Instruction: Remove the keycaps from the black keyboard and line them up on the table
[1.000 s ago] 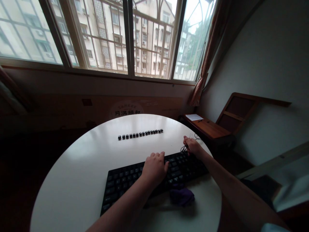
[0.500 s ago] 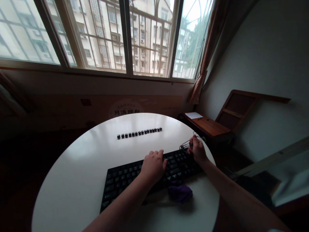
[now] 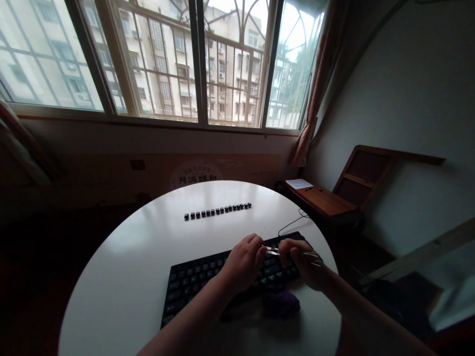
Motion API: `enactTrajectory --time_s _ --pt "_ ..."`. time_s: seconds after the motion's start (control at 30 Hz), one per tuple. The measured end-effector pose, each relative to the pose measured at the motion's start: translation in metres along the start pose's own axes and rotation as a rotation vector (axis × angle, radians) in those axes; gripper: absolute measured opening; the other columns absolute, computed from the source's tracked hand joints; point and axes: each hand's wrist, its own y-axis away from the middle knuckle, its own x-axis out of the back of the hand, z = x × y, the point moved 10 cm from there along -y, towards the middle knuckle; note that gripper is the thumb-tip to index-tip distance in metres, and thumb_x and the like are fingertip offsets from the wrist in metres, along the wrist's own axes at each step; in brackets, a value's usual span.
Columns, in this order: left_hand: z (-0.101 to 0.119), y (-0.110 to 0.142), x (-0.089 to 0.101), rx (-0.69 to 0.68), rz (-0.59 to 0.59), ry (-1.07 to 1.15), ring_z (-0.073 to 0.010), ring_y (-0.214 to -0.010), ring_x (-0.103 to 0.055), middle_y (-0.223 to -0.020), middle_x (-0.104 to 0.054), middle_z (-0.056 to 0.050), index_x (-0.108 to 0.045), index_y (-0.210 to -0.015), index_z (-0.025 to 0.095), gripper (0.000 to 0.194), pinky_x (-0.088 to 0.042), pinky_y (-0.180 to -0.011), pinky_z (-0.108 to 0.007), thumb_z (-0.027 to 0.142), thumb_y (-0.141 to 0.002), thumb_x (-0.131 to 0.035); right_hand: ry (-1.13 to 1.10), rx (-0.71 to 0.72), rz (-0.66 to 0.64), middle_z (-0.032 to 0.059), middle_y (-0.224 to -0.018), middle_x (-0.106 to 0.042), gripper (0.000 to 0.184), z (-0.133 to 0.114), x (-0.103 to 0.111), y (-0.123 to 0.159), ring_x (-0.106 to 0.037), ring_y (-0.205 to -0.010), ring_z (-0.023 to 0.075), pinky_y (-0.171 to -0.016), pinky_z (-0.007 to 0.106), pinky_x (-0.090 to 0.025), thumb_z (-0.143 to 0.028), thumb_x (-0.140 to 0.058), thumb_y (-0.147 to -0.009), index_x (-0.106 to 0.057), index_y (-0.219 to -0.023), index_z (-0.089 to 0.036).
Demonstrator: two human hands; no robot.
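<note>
running sideways, metal tool (image 3: pixel 272 251), above keyboard (image 3: pixel 200 268)

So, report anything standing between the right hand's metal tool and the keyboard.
Possibly the left hand, which is at the exposed end of the metal tool, over the keyboard. Nothing else visible stands between.

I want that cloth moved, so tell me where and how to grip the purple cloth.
Pinch the bunched top of the purple cloth, probably best from the near side and slightly above: it looks like a crumpled, raised heap, and the black keyboard lies along its far side, crowding that approach.
</note>
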Motion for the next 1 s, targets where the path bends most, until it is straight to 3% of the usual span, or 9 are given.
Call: enactTrajectory --time_s 0.17,0.23,0.33,0.4,0.5,0.73,0.87,0.93,1.0 --pt "-0.008 0.0 0.003 0.036 0.035 0.06 -0.0181 -0.074 -0.052 -0.084 -0.055 -0.003 -0.048 -0.082 0.021 0.029 -0.042 -0.069 -0.029 0.035 -0.099 -0.029 0.304 0.073 0.095 0.0024 -0.07 -0.052 0.046 -0.019 0.02 0.001 -0.05 -0.067 0.0165 -0.064 0.03 -0.041 -0.048 -0.029 -0.101 -0.054 -0.075 -0.019" --pt "-0.013 0.001 0.006 0.061 0.059 0.093 -0.0181 -0.075 -0.053 -0.083 -0.054 -0.003 -0.047 -0.081 0.021 0.031 -0.042 -0.07 -0.029 0.036 -0.1 -0.027 0.513 0.128 0.132 0.0081 -0.093 -0.06 0.038 -0.029 0.025 -0.002 -0.056 -0.09 0.0224 -0.08 0.037 -0.045 -0.04 -0.034 -0.101 -0.06 -0.083 -0.02" --pt "-0.013 0.001 0.006 0.056 0.055 0.14 -0.0182 -0.076 -0.054 -0.083 -0.055 -0.003 -0.048 -0.083 0.021 0.033 -0.043 -0.072 -0.03 0.038 -0.101 -0.026 0.677 0.152 0.081 0.011 -0.125 -0.055 0.025 -0.031 0.017 -0.012 -0.052 -0.114 0.0257 -0.096 0.042 -0.043 -0.024 -0.04 -0.098 -0.062 -0.109 -0.023" --pt "-0.013 0.002 0.003 0.04 0.039 0.164 -0.0184 -0.077 -0.054 -0.085 -0.057 -0.003 -0.05 -0.086 0.021 0.033 -0.044 -0.074 -0.03 0.038 -0.101 -0.027 0.648 0.147 -0.024 0.0093 -0.116 -0.061 0.032 -0.023 0.003 -0.021 -0.06 -0.1 0.0204 -0.086 0.034 -0.05 -0.018 -0.038 -0.098 -0.057 -0.123 -0.024" --pt "-0.014 0.003 0.001 0.028 0.056 0.206 -0.0186 -0.082 -0.056 -0.091 -0.06 -0.004 -0.054 -0.095 0.02 0.03 -0.045 -0.078 -0.031 0.037 -0.1 -0.03 0.594 0.153 -0.166 0.005 -0.098 -0.066 0.031 -0.012 -0.018 -0.03 -0.064 -0.08 0.0156 -0.071 0.026 -0.051 -0.021 -0.046 -0.097 -0.058 -0.125 -0.025" --pt "-0.024 0.004 0.002 0.081 0.097 0.246 -0.0178 -0.077 -0.055 -0.083 -0.059 -0.003 -0.052 -0.085 0.02 0.036 -0.044 -0.073 -0.029 0.043 -0.1 -0.028 0.443 0.185 -0.19 0.005 -0.098 -0.067 0.019 -0.01 -0.021 -0.043 -0.065 -0.081 0.0144 -0.073 0.024 -0.05 -0.021 -0.06 -0.09 -0.067 -0.109 -0.022" --pt "-0.047 0.005 0.01 0.299 0.159 0.137 -0.0192 -0.074 -0.055 -0.078 -0.058 -0.003 -0.049 -0.08 0.02 0.037 -0.041 -0.069 -0.03 0.041 -0.1 -0.025 0.424 0.055 -0.161 0.0045 -0.095 -0.069 0.016 0.033 0.005 -0.08 -0.061 -0.067 0.0119 -0.066 0.024 -0.05 -0.031 -0.065 -0.087 -0.069 -0.099 -0.02" --pt "-0.061 0.007 0.009 0.439 0.148 0.025 -0.0198 -0.072 -0.056 -0.074 -0.058 -0.003 -0.048 -0.076 0.021 0.035 -0.038 -0.066 -0.03 0.038 -0.099 -0.028 0.446 -0.065 -0.137 0.0044 -0.094 -0.071 0.02 0.075 0.024 -0.109 -0.062 -0.068 0.0124 -0.069 0.025 -0.05 -0.034 -0.067 -0.084 -0.07 -0.097 -0.019" --pt "-0.065 0.007 0.004 0.475 0.097 -0.062 -0.0202 -0.073 -0.058 -0.075 -0.061 -0.004 -0.049 -0.074 0.021 0.032 -0.036 -0.065 -0.03 0.036 -0.097 -0.033 0.447 -0.22 -0.184 0.0044 -0.09 -0.072 0.021 0.125 0.035 -0.135 -0.063 -0.058 0.0109 -0.059 0.022 -0.049 -0.034 -0.068 -0.083 -0.071 -0.096 -0.017"
